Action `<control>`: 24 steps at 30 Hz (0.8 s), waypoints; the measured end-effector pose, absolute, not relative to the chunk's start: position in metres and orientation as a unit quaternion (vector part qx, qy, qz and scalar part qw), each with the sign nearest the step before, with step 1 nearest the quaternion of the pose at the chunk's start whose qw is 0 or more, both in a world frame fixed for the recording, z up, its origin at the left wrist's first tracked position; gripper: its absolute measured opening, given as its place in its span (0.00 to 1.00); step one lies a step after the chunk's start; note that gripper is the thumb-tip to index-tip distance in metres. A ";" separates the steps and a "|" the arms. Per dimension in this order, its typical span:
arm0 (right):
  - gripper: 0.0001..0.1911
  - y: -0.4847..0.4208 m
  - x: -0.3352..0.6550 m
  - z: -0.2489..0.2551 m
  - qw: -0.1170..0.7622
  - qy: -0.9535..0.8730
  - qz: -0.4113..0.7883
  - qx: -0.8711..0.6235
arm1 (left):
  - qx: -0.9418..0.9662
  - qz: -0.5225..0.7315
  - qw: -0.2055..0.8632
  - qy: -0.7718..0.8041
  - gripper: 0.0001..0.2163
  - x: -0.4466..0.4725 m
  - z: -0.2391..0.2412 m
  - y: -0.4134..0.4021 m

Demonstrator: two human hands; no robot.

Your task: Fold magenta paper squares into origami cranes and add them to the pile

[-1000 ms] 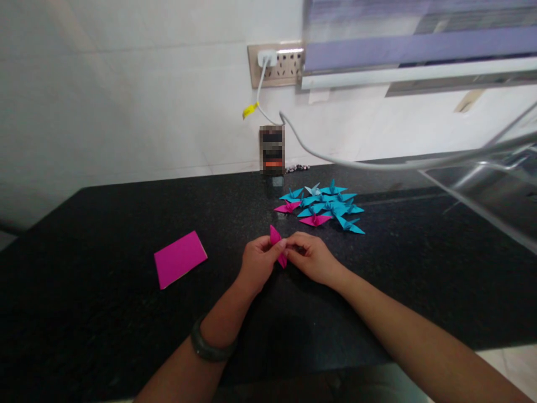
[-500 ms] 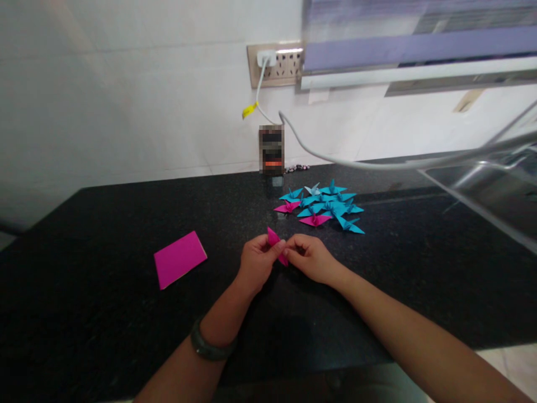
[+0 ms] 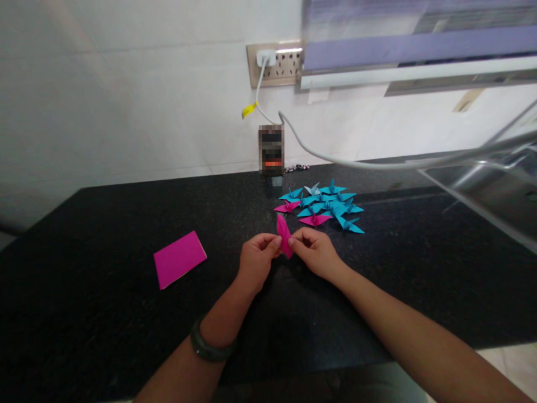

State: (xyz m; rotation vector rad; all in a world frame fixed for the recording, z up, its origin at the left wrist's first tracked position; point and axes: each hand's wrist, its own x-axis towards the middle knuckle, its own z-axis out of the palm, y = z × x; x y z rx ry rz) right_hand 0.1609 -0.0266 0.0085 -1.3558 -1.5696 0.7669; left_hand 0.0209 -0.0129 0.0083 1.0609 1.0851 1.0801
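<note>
A pink folded paper piece is held upright just above the dark counter, its pointed tip facing away from me. My left hand pinches its left side between thumb and fingers. On the opposite side, my right hand pinches it too, with the fingers curled. Part of the paper is hidden by my fingertips. Beyond my hands lies a group of folded cranes: several blue ones, a pale one, a pink crane and another pink crane.
A stack of pink square paper lies on the black counter to the left. Against the wall stands a phone-like device with a blurred screen. A white cable runs from the wall socket towards the sink at right.
The pink paper has turned more upright and shifted slightly right and away from me. My fingers now pinch it from both sides. The cranes and paper stack have stayed put.
</note>
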 end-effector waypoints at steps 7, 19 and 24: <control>0.12 -0.029 0.161 0.011 0.427 -0.665 0.307 -0.531 | 0.475 0.461 0.591 0.461 0.09 0.021 0.008 -0.013; 0.07 -0.026 0.161 0.007 0.445 -0.646 0.295 -0.545 | 0.510 0.429 0.610 0.429 0.08 0.021 0.004 -0.014; 0.07 -0.028 0.161 0.008 0.440 -0.663 0.261 -0.546 | 0.508 0.425 0.612 0.432 0.08 0.020 0.006 -0.013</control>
